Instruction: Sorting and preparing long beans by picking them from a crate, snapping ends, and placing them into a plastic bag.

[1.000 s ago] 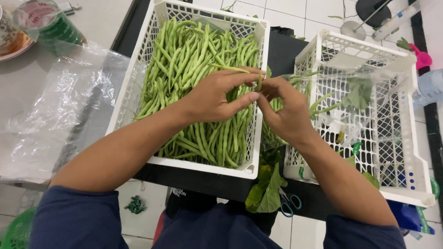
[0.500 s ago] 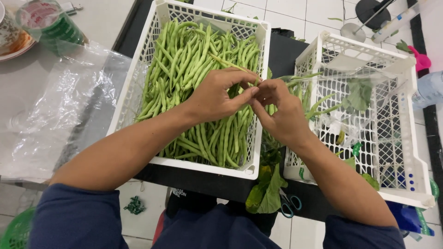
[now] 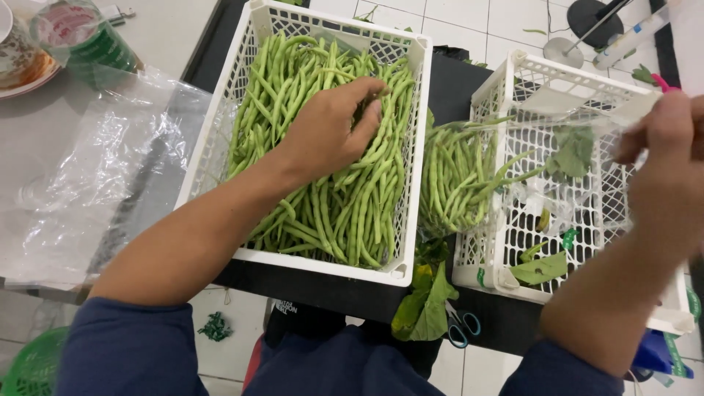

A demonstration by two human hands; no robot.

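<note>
Here, long green beans (image 3: 345, 183) fill the white slotted plastic crate (image 3: 220, 139) on the left, lying mostly lengthwise in a loose heap. The left hand (image 3: 330, 132) rests on top of that heap near the far end, fingers curled down among the pods; its grip looks half closed around a few beans, though whether any one pod is actually pinched is hidden by the fingers. The right hand (image 3: 667, 158) is raised over the far right edge of the second white slotted crate (image 3: 513, 81) and is blurred, so I cannot tell whether it is open or holds anything.

Between the two crates hangs a smaller bunch of green beans inside a clear plastic bag (image 3: 455, 183), draped over the near wall of the right crate, which otherwise holds loose green leaves (image 3: 572, 150) and scraps. More leaves (image 3: 425, 301) droop below the gap, beside small blue-handled scissors (image 3: 460, 326).

To pick well from such a heap, I judge it best to close the fingers on pods lying the same way, lift them along their length instead of dragging across the pile, and keep the pull gentle so none snap or spill over the crate wall.

On the grey surface (image 3: 147, 29) to the left lies a crumpled clear plastic sheet (image 3: 110, 169), with a green-labelled cup (image 3: 81, 40) beyond it.
</note>
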